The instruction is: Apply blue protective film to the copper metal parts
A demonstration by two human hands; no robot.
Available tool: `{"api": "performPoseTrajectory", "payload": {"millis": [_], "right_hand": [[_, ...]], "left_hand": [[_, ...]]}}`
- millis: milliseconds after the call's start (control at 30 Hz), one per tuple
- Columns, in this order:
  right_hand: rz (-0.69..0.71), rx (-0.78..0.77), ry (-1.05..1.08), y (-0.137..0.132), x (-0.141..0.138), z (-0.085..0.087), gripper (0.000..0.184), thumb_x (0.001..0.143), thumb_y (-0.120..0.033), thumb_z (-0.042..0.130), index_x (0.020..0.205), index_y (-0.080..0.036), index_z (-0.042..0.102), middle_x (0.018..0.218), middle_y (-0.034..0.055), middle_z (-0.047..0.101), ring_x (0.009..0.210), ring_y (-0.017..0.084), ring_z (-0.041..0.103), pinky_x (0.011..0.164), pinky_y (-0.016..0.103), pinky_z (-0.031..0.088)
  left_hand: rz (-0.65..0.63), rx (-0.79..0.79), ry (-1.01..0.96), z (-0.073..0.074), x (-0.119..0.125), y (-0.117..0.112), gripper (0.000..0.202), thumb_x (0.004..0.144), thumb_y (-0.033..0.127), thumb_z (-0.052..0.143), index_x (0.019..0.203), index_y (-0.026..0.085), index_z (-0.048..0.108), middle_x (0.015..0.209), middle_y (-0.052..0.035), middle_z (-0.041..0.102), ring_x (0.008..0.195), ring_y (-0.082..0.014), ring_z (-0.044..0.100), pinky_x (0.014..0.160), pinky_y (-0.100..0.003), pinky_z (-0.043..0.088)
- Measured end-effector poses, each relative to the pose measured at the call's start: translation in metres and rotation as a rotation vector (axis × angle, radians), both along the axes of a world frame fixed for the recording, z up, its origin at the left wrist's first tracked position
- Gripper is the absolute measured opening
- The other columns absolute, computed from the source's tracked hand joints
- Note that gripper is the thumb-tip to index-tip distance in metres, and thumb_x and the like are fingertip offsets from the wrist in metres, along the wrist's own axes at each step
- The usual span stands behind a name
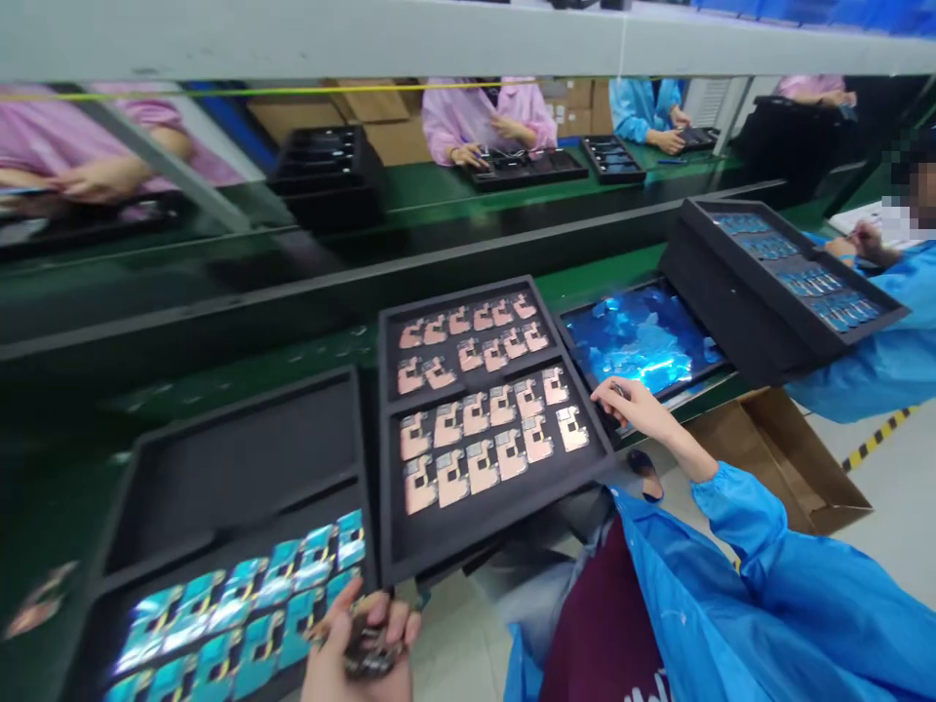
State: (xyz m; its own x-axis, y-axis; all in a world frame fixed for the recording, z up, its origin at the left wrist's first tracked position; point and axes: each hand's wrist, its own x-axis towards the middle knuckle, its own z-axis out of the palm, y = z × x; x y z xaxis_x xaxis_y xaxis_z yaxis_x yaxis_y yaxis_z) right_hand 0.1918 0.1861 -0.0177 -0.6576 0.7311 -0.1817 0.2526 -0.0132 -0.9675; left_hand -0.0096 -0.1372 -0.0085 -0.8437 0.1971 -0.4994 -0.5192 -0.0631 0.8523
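At the bottom, my left hand (pixel 366 643) is closed around a small dark circuit board (pixel 370 648), blurred and partly covered by my fingers. It is over the near right corner of the left black tray (pixel 241 453), which holds rows of circuit boards with blue film (pixel 259 648). My right hand (pixel 636 405) is pinched on something small and dark that I cannot make out. It is at the right edge of the middle black tray (pixel 504 502), near a dark tray of crumpled blue film (pixel 636 336). Copper-coloured circuit boards (pixel 479 463) lie in rows in the middle tray.
A stack of black trays (pixel 738 292) stands at the right, beside a co-worker's blue sleeve (pixel 877 336). Below it is an open cardboard box (pixel 782 463). A copper-coloured piece (pixel 44 597) lies far left. Across the bench, several people work behind a long dark rail (pixel 439 239).
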Motion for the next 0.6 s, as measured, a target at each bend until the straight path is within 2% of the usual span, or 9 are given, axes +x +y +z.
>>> {"api": "performPoseTrajectory", "payload": {"millis": [67,133,200,267,333,433,533,600], "right_hand": [[0.031,0.012,-0.006,0.003,-0.004,-0.002,0.045,0.089,-0.067,0.067,0.089,-0.022,0.064,0.069,-0.0064,0.054,0.053,0.01,0.046,0.047,0.023,0.04],[0.049,0.015,-0.023,0.006,-0.01,-0.006,0.047,0.09,-0.07,0.066,0.086,-0.024,0.059,0.068,-0.0074,0.052,0.051,0.01,0.046,0.047,0.025,0.039],[0.044,0.044,-0.047,0.008,-0.016,-0.01,0.046,0.091,-0.07,0.065,0.087,-0.025,0.057,0.068,-0.0077,0.052,0.051,0.012,0.047,0.048,0.026,0.039],[0.015,0.102,-0.056,0.009,-0.021,-0.014,0.043,0.092,-0.067,0.067,0.096,-0.024,0.061,0.07,-0.0072,0.052,0.057,0.014,0.049,0.055,0.028,0.042],[0.004,0.139,-0.058,0.007,-0.025,-0.016,0.044,0.093,-0.063,0.068,0.113,-0.023,0.065,0.071,-0.0068,0.054,0.063,0.016,0.052,0.062,0.03,0.045],[0.018,0.17,-0.092,0.002,-0.028,-0.016,0.052,0.094,-0.06,0.069,0.13,-0.023,0.062,0.071,-0.0071,0.053,0.066,0.018,0.055,0.067,0.032,0.045],[0.016,0.236,-0.104,-0.001,-0.031,-0.014,0.052,0.092,-0.057,0.07,0.13,-0.021,0.063,0.072,-0.0065,0.051,0.068,0.019,0.056,0.067,0.032,0.045],[0.028,0.258,-0.086,-0.003,-0.036,-0.014,0.053,0.093,-0.055,0.068,0.131,-0.019,0.065,0.075,-0.0043,0.056,0.072,0.019,0.059,0.069,0.031,0.047]], "left_hand": [[0.053,0.013,0.008,0.001,0.004,-0.002,0.03,0.063,0.044,0.091,0.085,0.03,0.076,0.075,0.0007,0.045,0.061,-0.0144,0.037,0.048,-0.028,0.032],[0.129,-0.006,0.073,-0.002,0.004,-0.001,0.033,0.061,0.039,0.092,0.087,0.027,0.075,0.079,0.0005,0.054,0.062,-0.0128,0.041,0.049,-0.026,0.033],[0.191,-0.048,0.141,-0.006,0.001,0.005,0.035,0.059,0.035,0.092,0.088,0.025,0.074,0.094,-0.0011,0.067,0.065,-0.0118,0.046,0.05,-0.024,0.037],[0.2,-0.119,0.162,-0.01,-0.005,0.015,0.037,0.058,0.034,0.091,0.091,0.023,0.077,0.114,-0.0032,0.073,0.072,-0.0125,0.052,0.049,-0.022,0.039],[0.166,-0.188,0.143,-0.013,-0.012,0.025,0.04,0.058,0.036,0.092,0.095,0.023,0.081,0.125,-0.0038,0.073,0.077,-0.0134,0.054,0.047,-0.019,0.037],[0.138,-0.222,0.1,-0.013,-0.021,0.031,0.043,0.055,0.038,0.093,0.092,0.02,0.083,0.112,-0.0041,0.073,0.071,-0.0117,0.048,0.042,-0.018,0.03],[0.156,-0.204,0.114,-0.01,-0.019,0.029,0.041,0.05,0.036,0.092,0.085,0.016,0.08,0.091,-0.0029,0.069,0.063,-0.0091,0.041,0.042,-0.019,0.028],[0.193,-0.224,0.157,-0.007,-0.012,0.026,0.04,0.049,0.035,0.089,0.082,0.015,0.078,0.084,-0.0019,0.067,0.062,-0.0088,0.04,0.042,-0.019,0.027]]}}
